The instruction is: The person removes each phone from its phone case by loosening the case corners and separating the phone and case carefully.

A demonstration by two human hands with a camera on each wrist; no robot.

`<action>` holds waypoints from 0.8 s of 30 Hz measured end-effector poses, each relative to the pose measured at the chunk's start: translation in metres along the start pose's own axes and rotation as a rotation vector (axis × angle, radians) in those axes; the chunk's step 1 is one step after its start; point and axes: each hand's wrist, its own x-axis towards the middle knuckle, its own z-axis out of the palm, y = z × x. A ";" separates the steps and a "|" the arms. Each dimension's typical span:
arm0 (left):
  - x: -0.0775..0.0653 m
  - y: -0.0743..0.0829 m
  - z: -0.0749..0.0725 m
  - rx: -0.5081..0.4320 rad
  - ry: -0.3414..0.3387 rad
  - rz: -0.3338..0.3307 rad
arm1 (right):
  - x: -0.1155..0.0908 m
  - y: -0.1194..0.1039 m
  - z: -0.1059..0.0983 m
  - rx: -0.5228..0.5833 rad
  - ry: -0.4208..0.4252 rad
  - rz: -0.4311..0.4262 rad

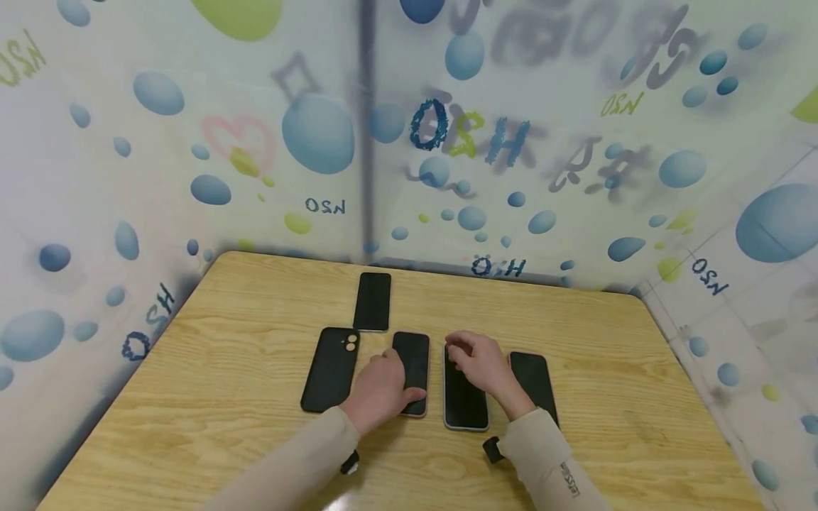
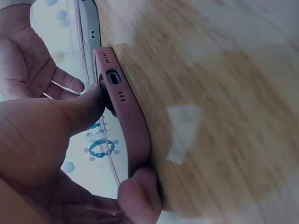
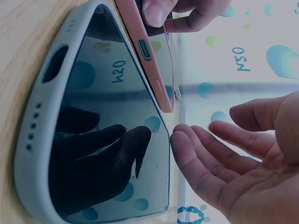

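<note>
A person works at a pale wood-grain bench [image 1: 613, 440], with a slim, rectangular pink-cased phone [image 1: 417, 358] lying dark glass screen up near the middle; take it as the landmark. The left hand [image 1: 378, 389] grasps this phone across its width, thumb at the right edge and fingers curled round the left. Just right of the landmark, a pale blue-cased phone [image 1: 465, 404] with a glossy dark screen lies face up. The right hand [image 1: 481, 362] is over its far end, grasping nothing, fingers loosely bent; it is reflected in the glass, and from these angles I cannot be sure whether a fingertip touches the rim.

Left of the landmark is a matte black rectangular phone or case [image 1: 327, 372] with two round lenses, back side up. Beyond the landmark, slightly left, lies a thin black-screened phone [image 1: 373, 301]. Farther right, past the pale blue one, a dark phone with a thin pinkish edge [image 1: 532, 376] is partly hidden by the right wrist.

To handle the landmark well, I would judge, pinch the case's sides evenly, keep the thumb off the glass, and leave clearance from the close neighbours.
</note>
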 end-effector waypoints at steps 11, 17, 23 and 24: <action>0.006 -0.002 -0.003 -0.042 -0.048 -0.067 | 0.001 -0.002 -0.001 0.005 0.010 0.007; 0.010 -0.002 -0.004 -0.085 -0.101 -0.126 | 0.001 -0.002 -0.002 0.001 0.014 0.009; 0.013 -0.006 -0.005 -0.159 -0.136 -0.166 | 0.002 -0.001 -0.004 -0.001 0.018 0.015; 0.014 -0.007 -0.005 -0.173 -0.143 -0.166 | 0.002 -0.001 -0.004 -0.003 0.018 0.019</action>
